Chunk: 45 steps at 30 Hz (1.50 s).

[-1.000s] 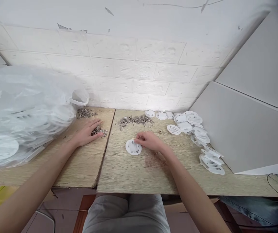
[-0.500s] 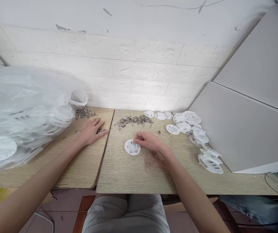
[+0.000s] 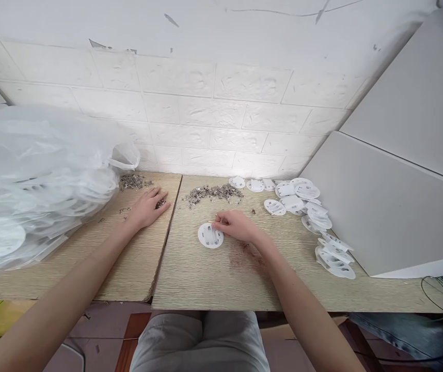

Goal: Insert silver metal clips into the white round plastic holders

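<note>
My left hand (image 3: pixel 146 207) rests on the left table, its thumb apart from its curved fingers. Small metal pieces (image 3: pixel 160 203) show in the gap between thumb and fingers; whether any are gripped is hidden. My right hand (image 3: pixel 234 225) pinches the upper right edge of a round white plastic plate (image 3: pixel 209 236). That plate lies on the right table and has small metal parts set in its slots. A heap of small metal pieces (image 3: pixel 214 193) lies just beyond it.
A big clear plastic bag (image 3: pixel 47 181) full of white plates fills the left side. More metal pieces (image 3: pixel 131 181) lie beside it. Several white plates (image 3: pixel 297 202) overlap along the grey panel (image 3: pixel 392 206) on the right. A seam (image 3: pixel 169 227) divides the two tables.
My left thumb and fingers have drawn closer together over the metal pieces. My right hand and the plate have barely moved.
</note>
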Tool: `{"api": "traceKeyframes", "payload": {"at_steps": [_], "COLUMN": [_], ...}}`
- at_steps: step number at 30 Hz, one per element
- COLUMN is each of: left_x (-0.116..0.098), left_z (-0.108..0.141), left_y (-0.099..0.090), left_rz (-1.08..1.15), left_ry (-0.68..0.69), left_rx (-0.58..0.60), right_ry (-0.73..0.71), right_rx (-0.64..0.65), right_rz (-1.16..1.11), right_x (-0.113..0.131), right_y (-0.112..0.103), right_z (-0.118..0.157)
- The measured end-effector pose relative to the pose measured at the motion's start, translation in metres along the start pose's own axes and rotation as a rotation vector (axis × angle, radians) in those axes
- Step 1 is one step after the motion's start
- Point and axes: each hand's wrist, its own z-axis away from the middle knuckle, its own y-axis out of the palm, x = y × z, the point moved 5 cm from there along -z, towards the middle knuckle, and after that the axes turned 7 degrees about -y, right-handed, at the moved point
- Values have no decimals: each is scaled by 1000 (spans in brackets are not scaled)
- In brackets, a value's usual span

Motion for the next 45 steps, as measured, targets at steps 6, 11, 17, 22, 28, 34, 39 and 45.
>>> {"api": "traceKeyframes", "payload": {"at_steps": [6, 11, 17, 22, 28, 34, 39, 45], "left_x": [0, 1, 2, -8, -60, -118, -130, -134], "left_z": [3, 6, 10, 13, 6, -15, -26, -37], "left_y": [-5, -13, -20, -27, -20, 17, 29, 39], "left_rz": [24, 94, 130, 85, 53, 52, 29, 79], "left_ry": [-30, 22, 99, 218, 254, -13, -141, -96], "left_rx": [-2, -44, -116, -238, -109, 162, 157, 112], "right_ry": [-6, -15, -14, -22, -27, -12, 108, 237], "right_rx": [-6, -4, -2, -10, -21, -135, -611, -867], "right_rz": [1, 7, 1, -3, 5, -82, -139, -393], "right_x": [0, 0, 1, 1, 1, -1, -24, -85], "right_y": [0, 0, 0, 0, 0, -8, -36, -58], "right_z": [0, 0, 1, 1, 0, 2, 5, -5]}}
